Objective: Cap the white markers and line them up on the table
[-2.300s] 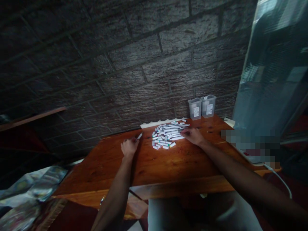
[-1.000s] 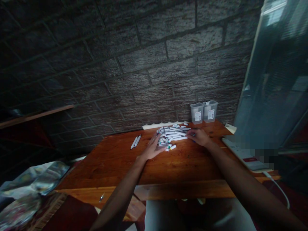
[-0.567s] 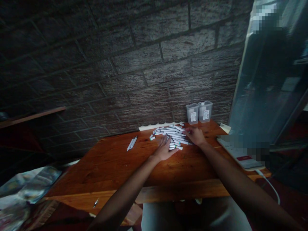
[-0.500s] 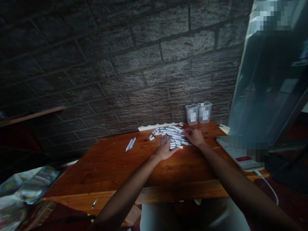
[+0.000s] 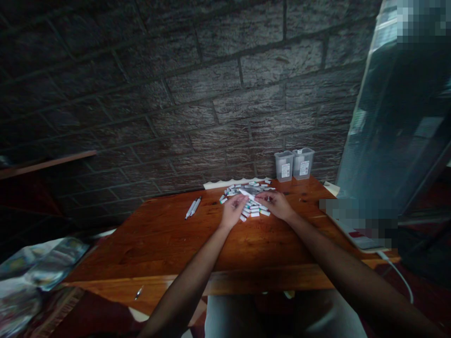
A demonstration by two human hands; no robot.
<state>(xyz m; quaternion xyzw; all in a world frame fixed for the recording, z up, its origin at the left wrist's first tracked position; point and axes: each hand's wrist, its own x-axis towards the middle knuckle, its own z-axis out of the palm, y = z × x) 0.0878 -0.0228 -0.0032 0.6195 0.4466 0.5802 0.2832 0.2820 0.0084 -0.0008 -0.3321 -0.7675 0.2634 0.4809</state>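
A pile of several white markers (image 5: 251, 193) with coloured caps lies at the back of the wooden table (image 5: 169, 234). Both my hands are at the pile's near edge. My left hand (image 5: 232, 211) and my right hand (image 5: 276, 204) are closed on the two ends of one white marker (image 5: 249, 195), held just above the pile. Two more markers (image 5: 193, 207) lie side by side, apart from the pile to the left. Two clear plastic tubs (image 5: 293, 164) with labels stand against the brick wall behind the pile.
A white scalloped strip (image 5: 225, 183) lies along the wall behind the pile. A flat device (image 5: 366, 241) with a white cable sits at the table's right edge. A shiny bag (image 5: 38, 263) lies lower left. A small pen (image 5: 138, 293) rests on the front ledge.
My left hand put a marker beside another at the left, then came back to the pile. Both hands now pinch one marker between them. The pile has been pushed closer together.
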